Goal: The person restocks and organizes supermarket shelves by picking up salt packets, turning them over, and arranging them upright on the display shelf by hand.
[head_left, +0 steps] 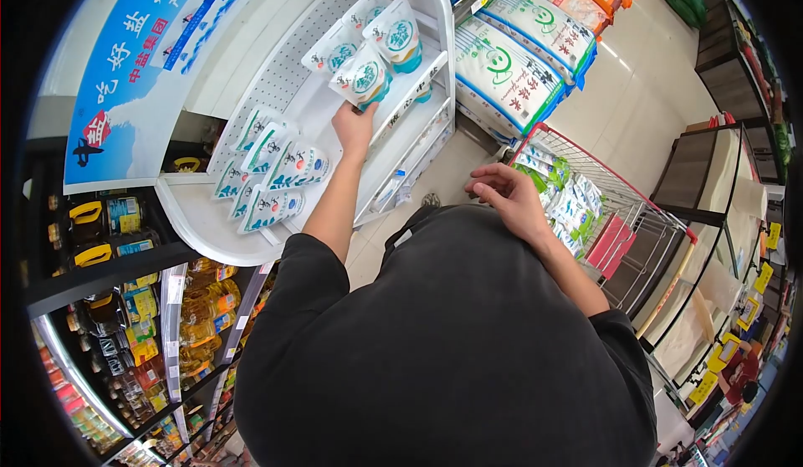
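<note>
One white-and-teal plastic pouch (363, 79) is near twelve o'clock, my left hand (353, 128) at its base, likely to steady it; with fingers hidden, I cannot tell whether they pinch. My empty right hand (512, 201) curls loosely near the red-railed wire cart (612, 241), three o'clock.

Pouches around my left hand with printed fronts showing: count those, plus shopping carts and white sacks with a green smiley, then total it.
Pouches with fronts showing, around your left hand: 4
Shopping cart: 1
White sacks with a green smiley showing: 2
Total: 7
</note>
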Action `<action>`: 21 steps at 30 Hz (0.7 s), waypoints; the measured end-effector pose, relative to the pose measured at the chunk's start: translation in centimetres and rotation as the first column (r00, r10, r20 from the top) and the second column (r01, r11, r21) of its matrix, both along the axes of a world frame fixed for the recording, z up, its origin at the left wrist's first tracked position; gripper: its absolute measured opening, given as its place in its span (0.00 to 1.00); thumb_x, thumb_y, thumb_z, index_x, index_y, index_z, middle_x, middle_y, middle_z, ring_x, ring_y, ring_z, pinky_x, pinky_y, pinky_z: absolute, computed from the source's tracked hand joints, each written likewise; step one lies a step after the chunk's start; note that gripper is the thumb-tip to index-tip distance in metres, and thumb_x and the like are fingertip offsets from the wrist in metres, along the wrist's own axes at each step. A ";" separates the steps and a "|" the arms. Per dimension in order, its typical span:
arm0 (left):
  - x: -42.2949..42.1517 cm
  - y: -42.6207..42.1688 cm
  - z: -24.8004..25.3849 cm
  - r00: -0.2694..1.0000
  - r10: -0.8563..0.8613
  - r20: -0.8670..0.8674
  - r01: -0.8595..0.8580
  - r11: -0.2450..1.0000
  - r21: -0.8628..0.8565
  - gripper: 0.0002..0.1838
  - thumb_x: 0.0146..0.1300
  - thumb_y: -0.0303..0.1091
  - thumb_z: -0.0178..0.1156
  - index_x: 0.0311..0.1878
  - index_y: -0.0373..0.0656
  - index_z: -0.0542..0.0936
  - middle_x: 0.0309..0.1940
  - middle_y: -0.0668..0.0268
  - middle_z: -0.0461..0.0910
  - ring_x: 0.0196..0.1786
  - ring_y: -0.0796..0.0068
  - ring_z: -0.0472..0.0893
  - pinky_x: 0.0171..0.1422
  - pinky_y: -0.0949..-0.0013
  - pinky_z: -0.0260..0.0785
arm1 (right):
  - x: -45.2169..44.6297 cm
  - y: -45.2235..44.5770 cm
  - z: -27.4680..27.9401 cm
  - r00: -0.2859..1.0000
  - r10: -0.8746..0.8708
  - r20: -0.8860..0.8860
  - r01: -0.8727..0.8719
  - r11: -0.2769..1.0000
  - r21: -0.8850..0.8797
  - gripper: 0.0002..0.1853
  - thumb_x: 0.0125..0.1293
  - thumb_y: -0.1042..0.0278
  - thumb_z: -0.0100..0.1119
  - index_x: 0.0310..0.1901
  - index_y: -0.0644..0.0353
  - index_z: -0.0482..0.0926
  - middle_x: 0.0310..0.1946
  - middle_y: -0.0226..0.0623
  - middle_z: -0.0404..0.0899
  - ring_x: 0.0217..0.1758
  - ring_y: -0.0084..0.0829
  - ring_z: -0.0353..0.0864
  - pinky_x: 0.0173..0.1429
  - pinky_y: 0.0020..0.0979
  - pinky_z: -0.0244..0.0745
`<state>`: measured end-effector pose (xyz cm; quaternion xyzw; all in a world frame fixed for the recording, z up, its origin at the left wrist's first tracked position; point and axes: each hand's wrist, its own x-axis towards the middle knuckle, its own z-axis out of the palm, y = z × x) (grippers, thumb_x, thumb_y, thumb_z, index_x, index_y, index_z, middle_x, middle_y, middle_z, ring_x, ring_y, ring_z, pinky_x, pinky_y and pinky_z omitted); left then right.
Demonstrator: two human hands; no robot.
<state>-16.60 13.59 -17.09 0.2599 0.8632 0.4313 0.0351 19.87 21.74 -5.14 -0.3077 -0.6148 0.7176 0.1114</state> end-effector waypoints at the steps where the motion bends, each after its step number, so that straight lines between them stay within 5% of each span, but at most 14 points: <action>1: -0.1 0.0 -0.1 1.000 0.004 -0.003 -0.004 1.000 -0.021 0.21 0.55 0.38 0.83 0.46 0.33 0.90 0.35 0.51 0.91 0.37 0.55 0.90 0.46 0.57 0.79 | 0.0 0.1 0.0 1.000 -0.001 0.000 0.001 1.000 -0.002 0.14 0.79 0.70 0.67 0.60 0.66 0.83 0.49 0.38 0.92 0.49 0.21 0.88 0.54 0.25 0.81; 6: 0.0 0.2 0.3 1.000 0.007 -0.009 -0.008 0.997 -0.080 0.20 0.56 0.36 0.82 0.46 0.32 0.89 0.35 0.51 0.91 0.38 0.55 0.90 0.47 0.57 0.79 | 0.1 0.5 -0.3 1.000 0.018 -0.005 -0.018 1.000 -0.012 0.15 0.78 0.70 0.66 0.61 0.68 0.83 0.49 0.41 0.92 0.50 0.25 0.89 0.56 0.28 0.83; 12: 2.9 -3.2 -1.2 0.992 -0.068 -0.104 0.088 0.976 0.200 0.24 0.59 0.35 0.80 0.54 0.32 0.85 0.49 0.47 0.89 0.48 0.49 0.88 0.53 0.52 0.79 | 0.8 1.2 -1.0 1.000 -0.017 -0.003 0.017 0.999 -0.047 0.15 0.78 0.70 0.67 0.60 0.68 0.83 0.49 0.41 0.91 0.50 0.24 0.89 0.56 0.28 0.83; 14: 7.0 -4.6 1.4 0.864 -0.087 -0.495 0.090 0.996 -0.018 0.27 0.61 0.33 0.78 0.61 0.34 0.80 0.56 0.49 0.83 0.57 0.48 0.84 0.61 0.49 0.76 | 1.2 1.4 -1.9 1.000 -0.024 0.005 0.024 0.997 -0.067 0.15 0.78 0.70 0.67 0.60 0.68 0.83 0.49 0.41 0.91 0.50 0.25 0.89 0.56 0.28 0.83; 18: 11.4 -6.0 -2.6 0.746 -0.595 -0.299 0.537 0.803 -0.258 0.27 0.60 0.34 0.76 0.61 0.37 0.78 0.57 0.50 0.81 0.62 0.45 0.79 0.69 0.49 0.72 | 1.7 1.9 -3.3 0.999 -0.037 0.018 0.039 0.993 -0.115 0.15 0.77 0.70 0.68 0.60 0.68 0.84 0.48 0.41 0.91 0.49 0.25 0.89 0.55 0.28 0.83; 21: 11.7 -2.7 -6.6 0.800 -0.586 -0.129 0.541 0.798 -0.267 0.27 0.62 0.36 0.75 0.61 0.38 0.78 0.57 0.49 0.81 0.64 0.43 0.78 0.70 0.49 0.72 | 1.9 2.1 -4.6 0.998 -0.054 0.038 0.059 0.983 -0.176 0.16 0.76 0.69 0.68 0.60 0.67 0.84 0.47 0.40 0.91 0.48 0.24 0.89 0.54 0.29 0.83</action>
